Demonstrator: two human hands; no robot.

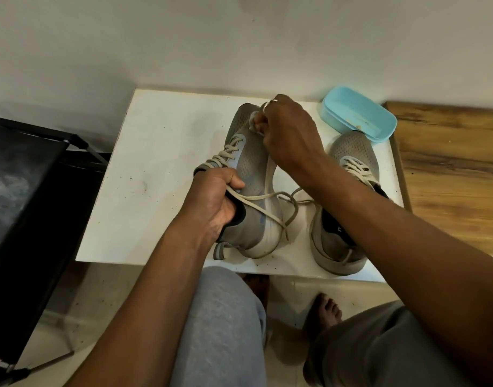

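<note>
Left hand (214, 199) grips the collar of a grey sneaker (251, 160), fingers tucked inside the opening and thumb over a loose lace (265, 196), while the right hand (287, 132) pinches a small white cloth (255, 121) against the shoe's toe. The sneaker rests tipped on its side on a white table (144, 169), heel at six o'clock and toe at twelve, its pale sole facing three o'clock. Just beside it at three o'clock, a second sneaker (351, 149) stands upright under the right forearm, its laces trailing toward the first. A light blue tub (327, 113) sits at the table's far corner, at one o'clock from the held shoe. A wooden surface (449, 163) adjoins the table at three o'clock; a black rack (30, 177) stands at nine o'clock.
</note>
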